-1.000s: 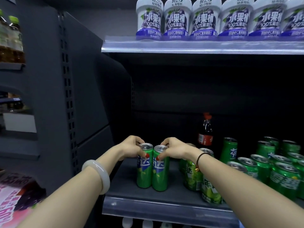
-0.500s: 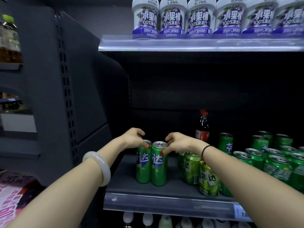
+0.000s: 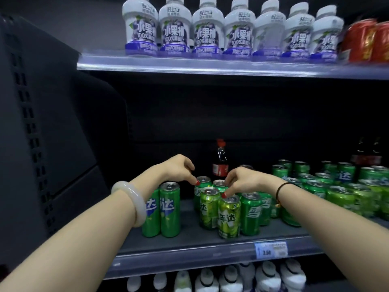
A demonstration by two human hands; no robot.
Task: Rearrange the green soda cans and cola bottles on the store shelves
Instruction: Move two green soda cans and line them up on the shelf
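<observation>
Glossy green soda cans (image 3: 229, 218) cluster near the shelf (image 3: 189, 239) lip. The left hand (image 3: 179, 168) touches a rear rim, grip unclear; the right hand (image 3: 242, 180) pinches the next top. A cola bottle (image 3: 220, 163) stands at twelve o'clock; open gap at nine.

Both hands have let go of the two tall cans (image 3: 170, 209), which now stand alone at the left end of the shelf (image 3: 189, 239). The left hand (image 3: 179, 168) has moved right, and its thumb tip touches the rim of a back can (image 3: 203, 179). The right hand (image 3: 242, 180) has also moved right and pinches the top of the neighbouring can (image 3: 219, 183). The view has swung right, bringing red cans (image 3: 366, 41) into sight above.
</observation>
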